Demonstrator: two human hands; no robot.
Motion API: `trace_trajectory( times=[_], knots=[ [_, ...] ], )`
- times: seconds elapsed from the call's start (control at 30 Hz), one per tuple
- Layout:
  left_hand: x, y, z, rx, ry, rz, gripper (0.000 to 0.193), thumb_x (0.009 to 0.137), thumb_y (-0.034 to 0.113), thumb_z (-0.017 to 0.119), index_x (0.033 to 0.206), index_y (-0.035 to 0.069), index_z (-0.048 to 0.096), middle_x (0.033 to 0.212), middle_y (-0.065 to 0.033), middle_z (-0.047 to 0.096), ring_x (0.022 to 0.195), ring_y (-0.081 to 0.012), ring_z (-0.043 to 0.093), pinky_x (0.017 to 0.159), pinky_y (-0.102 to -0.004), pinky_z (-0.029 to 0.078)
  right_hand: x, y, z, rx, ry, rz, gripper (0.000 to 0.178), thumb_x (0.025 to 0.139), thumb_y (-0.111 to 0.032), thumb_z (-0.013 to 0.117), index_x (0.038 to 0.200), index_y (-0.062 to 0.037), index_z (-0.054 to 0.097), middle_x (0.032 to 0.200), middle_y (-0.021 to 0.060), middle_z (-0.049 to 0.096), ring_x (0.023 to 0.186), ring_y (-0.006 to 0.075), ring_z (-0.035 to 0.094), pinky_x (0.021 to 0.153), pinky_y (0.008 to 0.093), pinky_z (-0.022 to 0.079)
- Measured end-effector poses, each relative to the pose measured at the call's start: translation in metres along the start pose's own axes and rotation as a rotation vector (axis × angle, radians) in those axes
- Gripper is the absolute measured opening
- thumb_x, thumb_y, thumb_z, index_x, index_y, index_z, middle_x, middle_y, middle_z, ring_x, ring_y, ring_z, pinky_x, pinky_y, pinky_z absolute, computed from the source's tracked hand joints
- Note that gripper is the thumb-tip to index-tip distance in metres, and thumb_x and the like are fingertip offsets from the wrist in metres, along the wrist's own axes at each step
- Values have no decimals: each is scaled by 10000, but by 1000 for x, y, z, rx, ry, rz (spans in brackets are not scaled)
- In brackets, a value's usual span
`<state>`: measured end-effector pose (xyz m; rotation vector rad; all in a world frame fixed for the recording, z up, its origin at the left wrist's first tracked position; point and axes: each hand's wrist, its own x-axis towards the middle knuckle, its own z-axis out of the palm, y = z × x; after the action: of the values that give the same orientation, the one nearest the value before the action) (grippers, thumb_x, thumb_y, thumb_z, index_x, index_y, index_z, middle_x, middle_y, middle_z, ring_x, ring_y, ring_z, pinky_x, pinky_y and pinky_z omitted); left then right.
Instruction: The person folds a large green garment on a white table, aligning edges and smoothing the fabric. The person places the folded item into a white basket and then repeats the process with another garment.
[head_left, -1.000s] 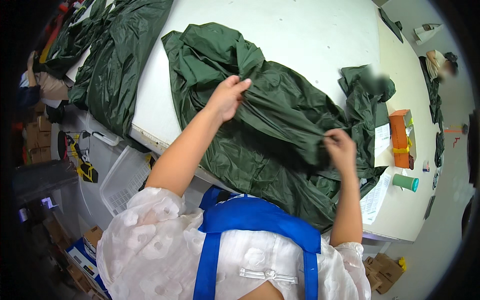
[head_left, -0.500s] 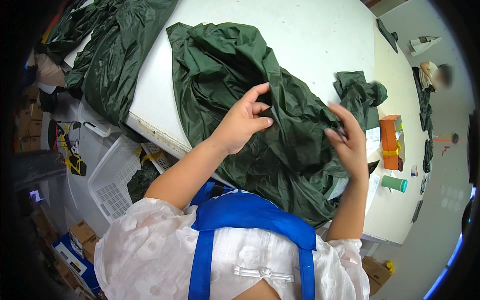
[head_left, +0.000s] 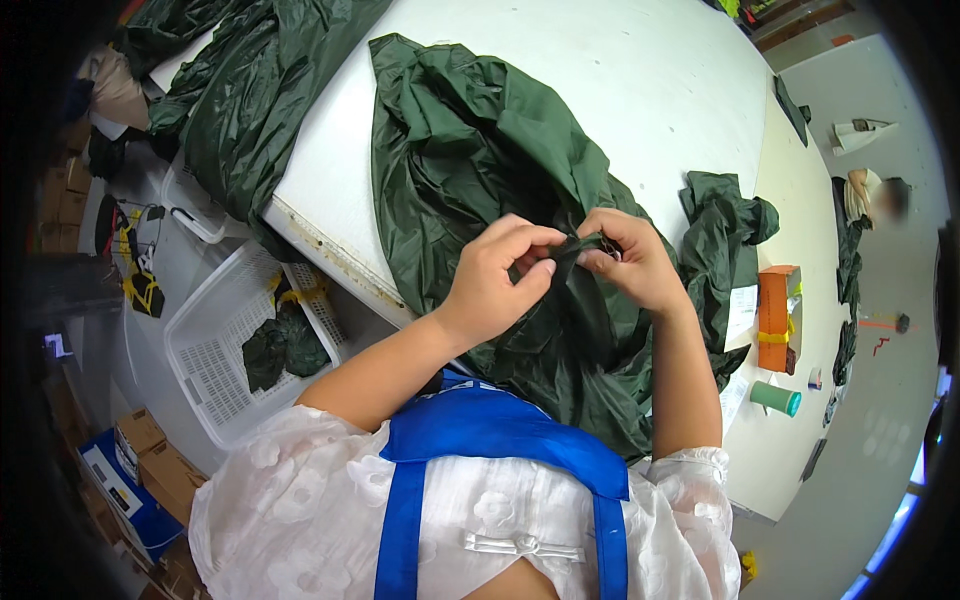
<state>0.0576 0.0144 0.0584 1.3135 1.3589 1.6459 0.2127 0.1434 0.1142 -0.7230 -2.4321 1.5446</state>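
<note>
A rumpled dark green fabric piece (head_left: 480,130), thin and shiny like a raincoat, is spread over the white table in front of me. My left hand (head_left: 500,270) pinches a fold of it between thumb and fingers. Right beside it, my right hand (head_left: 635,262) is closed on the same fold, the fingertips of both hands nearly meeting. A small metal loop (head_left: 612,250) shows at the right fingers; the rest of that tool is hidden, so its kind is unclear.
More green fabric (head_left: 245,130) hangs over the table's left edge, and another bundle (head_left: 725,215) lies at right. An orange box (head_left: 775,318) and a green thread spool (head_left: 776,398) stand beyond. A white basket (head_left: 215,350) sits below left. Someone (head_left: 885,200) is at far right.
My right hand has moved left from above the fabric and now grips it beside my left hand. The left hand shifted slightly right, and the fold is bunched up between them.
</note>
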Motion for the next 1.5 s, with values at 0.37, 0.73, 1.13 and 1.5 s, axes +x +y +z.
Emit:
trace_trajectory(
  times=[0.37,0.73,1.13,1.5],
  knots=[
    [23,-59,-19,264,-214,18,249,849,144,648,1050,33,554,926,-129,607,835,-247,604,759,-335,481,-7,17,-21,-214,52,-26,197,754,-44,636,948,-13,628,944,50,636,815,138,569,704,266,465],
    [82,-159,-129,-74,102,-557,412,755,-66,574,1145,61,531,797,18,478,631,-77,444,531,-223,364,-68,122,-223,586,1019,43,109,932,-179,570,1002,-98,591,736,-25,594,567,67,510,492,210,419],
    [-56,-153,-192,-394,837,-839,660,843,117,634,1393,58,273,1379,-118,395,1253,-244,389,1043,-436,299,-73,106,-223,260,1052,-59,143,899,-162,617,986,-50,636,797,-24,608,650,55,521,568,201,427],
    [-44,-90,-154,-840,531,-486,572,824,18,509,1368,118,364,1333,-82,464,1202,-244,463,1003,-465,381,67,45,104,-17,-373,-6,122,790,-23,636,888,25,582,1171,168,603,960,178,575,783,289,436]
  ],
)
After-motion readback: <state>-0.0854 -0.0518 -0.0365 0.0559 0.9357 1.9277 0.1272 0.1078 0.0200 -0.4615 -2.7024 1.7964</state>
